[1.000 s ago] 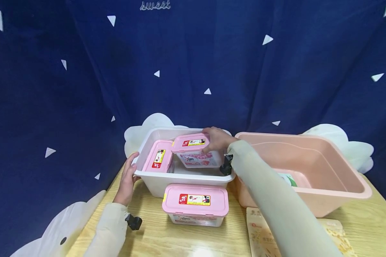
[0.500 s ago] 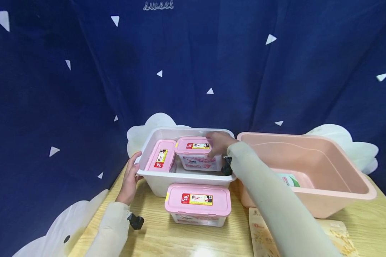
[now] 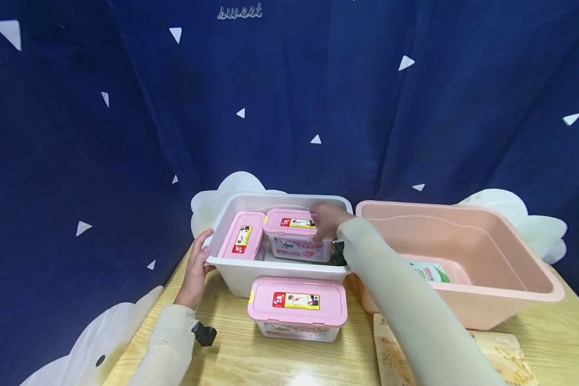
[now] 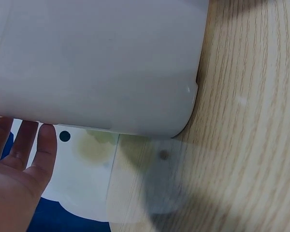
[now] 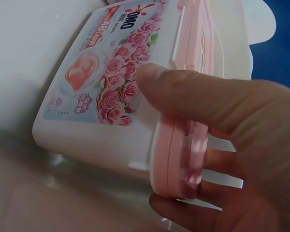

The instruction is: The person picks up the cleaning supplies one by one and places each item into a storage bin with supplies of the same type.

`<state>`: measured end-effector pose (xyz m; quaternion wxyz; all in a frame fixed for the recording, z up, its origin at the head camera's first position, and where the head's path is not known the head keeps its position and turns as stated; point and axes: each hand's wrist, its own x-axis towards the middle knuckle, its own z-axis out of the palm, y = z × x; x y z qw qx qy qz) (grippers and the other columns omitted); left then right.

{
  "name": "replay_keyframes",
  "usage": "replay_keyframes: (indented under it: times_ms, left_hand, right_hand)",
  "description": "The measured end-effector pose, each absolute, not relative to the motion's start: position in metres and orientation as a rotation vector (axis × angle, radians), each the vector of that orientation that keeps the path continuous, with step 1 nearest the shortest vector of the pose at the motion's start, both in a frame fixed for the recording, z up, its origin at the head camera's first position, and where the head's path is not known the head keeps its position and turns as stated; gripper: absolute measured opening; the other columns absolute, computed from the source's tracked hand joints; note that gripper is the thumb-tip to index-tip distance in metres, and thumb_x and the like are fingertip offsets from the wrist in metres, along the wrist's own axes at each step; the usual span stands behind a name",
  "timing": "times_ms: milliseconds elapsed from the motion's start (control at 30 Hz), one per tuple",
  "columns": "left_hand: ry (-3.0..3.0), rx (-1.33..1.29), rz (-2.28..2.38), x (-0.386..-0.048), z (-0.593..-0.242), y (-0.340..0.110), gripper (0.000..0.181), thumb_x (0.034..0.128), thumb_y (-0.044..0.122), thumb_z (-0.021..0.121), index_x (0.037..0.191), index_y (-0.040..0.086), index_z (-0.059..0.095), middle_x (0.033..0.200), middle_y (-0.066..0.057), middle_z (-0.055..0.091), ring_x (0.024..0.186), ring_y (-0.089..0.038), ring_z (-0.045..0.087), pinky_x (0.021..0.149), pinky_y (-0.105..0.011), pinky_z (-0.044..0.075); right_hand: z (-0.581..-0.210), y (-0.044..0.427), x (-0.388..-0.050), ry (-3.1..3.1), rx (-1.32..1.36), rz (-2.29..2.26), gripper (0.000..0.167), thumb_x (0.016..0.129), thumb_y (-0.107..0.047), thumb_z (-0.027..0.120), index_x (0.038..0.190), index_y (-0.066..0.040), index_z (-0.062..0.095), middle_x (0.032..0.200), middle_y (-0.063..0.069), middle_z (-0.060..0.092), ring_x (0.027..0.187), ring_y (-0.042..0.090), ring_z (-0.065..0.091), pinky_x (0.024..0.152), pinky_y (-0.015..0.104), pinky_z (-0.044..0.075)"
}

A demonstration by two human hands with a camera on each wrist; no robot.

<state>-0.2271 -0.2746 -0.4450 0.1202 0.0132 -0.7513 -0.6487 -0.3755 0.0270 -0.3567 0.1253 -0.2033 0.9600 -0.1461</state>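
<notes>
Inside the white bin [image 3: 280,270], a pink-lidded box [image 3: 296,247] stands at the back, and my right hand [image 3: 329,219] grips its right end. The right wrist view shows the thumb of my right hand [image 5: 222,130] on the printed front of the box [image 5: 101,135], with fingers around the lid. Another pink-lidded box [image 3: 242,236] lies lengthwise at the bin's left. My left hand [image 3: 193,273] rests on the bin's left rim; in the left wrist view its fingers [image 4: 44,150] touch the bin's wall [image 4: 101,63]. A third pink-lidded box [image 3: 296,316] stands in front of the bin.
To the right is a pink bin [image 3: 468,300] with a green-and-white packet [image 3: 429,272] inside. A beige packet [image 3: 504,351] lies on the wooden table [image 3: 251,364] in front of it, partly under my right sleeve. A dark blue curtain [image 3: 280,80] hangs behind.
My right hand has lowered the back box further into the white bin, where it now sits more level. My left hand has stayed at the left rim. The head view has shifted slightly.
</notes>
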Motion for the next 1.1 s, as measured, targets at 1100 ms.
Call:
replay_keyframes:
  times_ms: [1100]
  left_hand:
    - [-2.2,0.054,-1.92,-0.224,-0.441,-0.274,0.052,0.1047,0.034,0.022,0.155,0.024,0.024,0.153,-0.006,0.031,0.118,-0.012,0.043,0.089,-0.024,0.041]
  right_hand:
    - [-0.348,0.02,-0.354,2.79,-0.486,-0.365,0.057,0.081,-0.024,0.08,0.133,-0.011,0.061,0.136,0.011,0.051,0.122,0.028,0.047,0.108,0.046,0.043]
